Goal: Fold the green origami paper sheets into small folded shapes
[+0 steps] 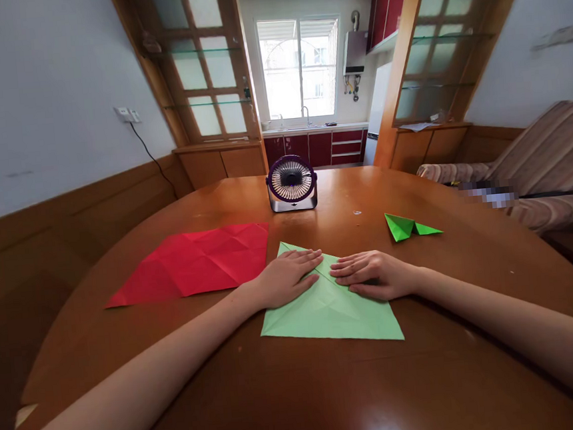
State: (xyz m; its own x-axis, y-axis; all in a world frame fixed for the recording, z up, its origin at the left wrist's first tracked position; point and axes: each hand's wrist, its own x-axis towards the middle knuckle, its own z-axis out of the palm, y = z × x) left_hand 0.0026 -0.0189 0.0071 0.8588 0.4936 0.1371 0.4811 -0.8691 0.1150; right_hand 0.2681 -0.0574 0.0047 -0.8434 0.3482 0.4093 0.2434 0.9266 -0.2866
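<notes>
A pale green sheet of origami paper [326, 318] lies on the table in front of me, with crease lines and a folded edge across its upper part. Flat on its upper left rests my left hand [292, 276], fingers stretched toward the middle. My right hand [372, 274] lies on the upper right of the same paper, fingers extended and pointing left. The fingertips of both hands are close together but apart, on either side of a slanting fold line. Parts of the paper's upper edges are hidden under the hands.
A creased red sheet of paper [200, 262] lies to the left. Further right is a small folded bright green paper piece [408, 226]. A small purple fan [291, 181] stands at the back of the round wooden table [303, 401]. A striped armchair [557, 158] is at the right.
</notes>
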